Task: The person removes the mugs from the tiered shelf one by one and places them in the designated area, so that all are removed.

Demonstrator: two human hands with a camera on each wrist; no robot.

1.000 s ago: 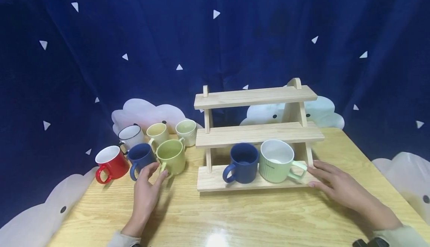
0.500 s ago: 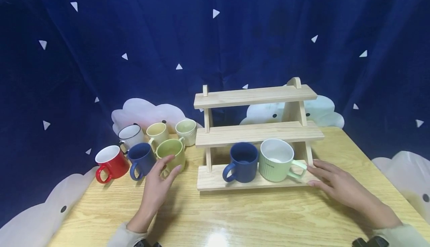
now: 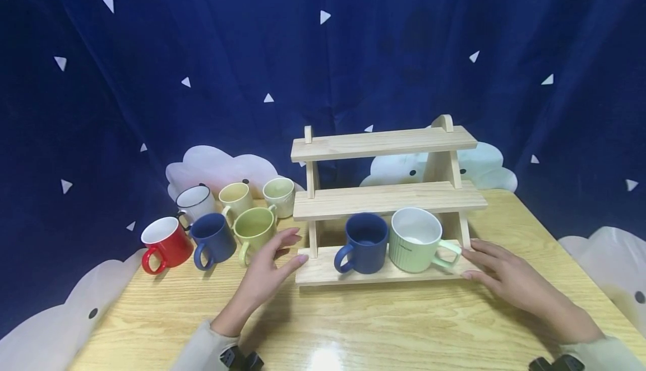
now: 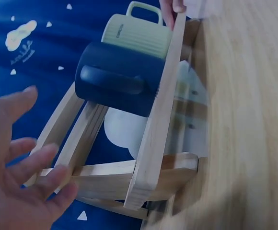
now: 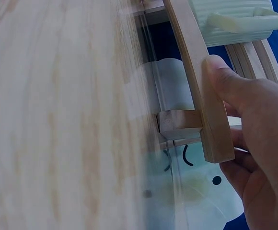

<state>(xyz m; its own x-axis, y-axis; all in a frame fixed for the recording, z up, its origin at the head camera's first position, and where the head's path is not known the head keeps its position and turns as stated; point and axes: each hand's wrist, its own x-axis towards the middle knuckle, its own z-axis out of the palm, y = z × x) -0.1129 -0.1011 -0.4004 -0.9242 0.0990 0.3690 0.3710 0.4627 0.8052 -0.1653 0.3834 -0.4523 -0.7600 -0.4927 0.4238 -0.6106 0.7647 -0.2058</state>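
A three-tier wooden display shelf (image 3: 388,199) stands on the table. On its bottom board sit a navy mug (image 3: 370,247) and a pale green ribbed mug (image 3: 409,247), side by side. My left hand (image 3: 267,270) hovers off the board's left end, fingers spread and holding nothing; the left wrist view shows a gap between it and the wood. Gripping the bottom board's right end, my right hand (image 3: 510,276) has its thumb on the board's edge, with the other fingers bent behind it, partly hidden in the right wrist view. The green mug's handle (image 3: 448,254) points toward this hand.
Left of the shelf several mugs stand grouped: red (image 3: 171,245), navy (image 3: 217,239), olive green (image 3: 259,228), white with dark rim (image 3: 198,205), yellow (image 3: 237,198) and pale green (image 3: 280,198). A dark blue curtain (image 3: 242,51) hangs behind the table (image 3: 383,326).
My left hand has moved right, away from the navy and olive mugs, toward the shelf's left end. My right hand and the shelf have stayed put.
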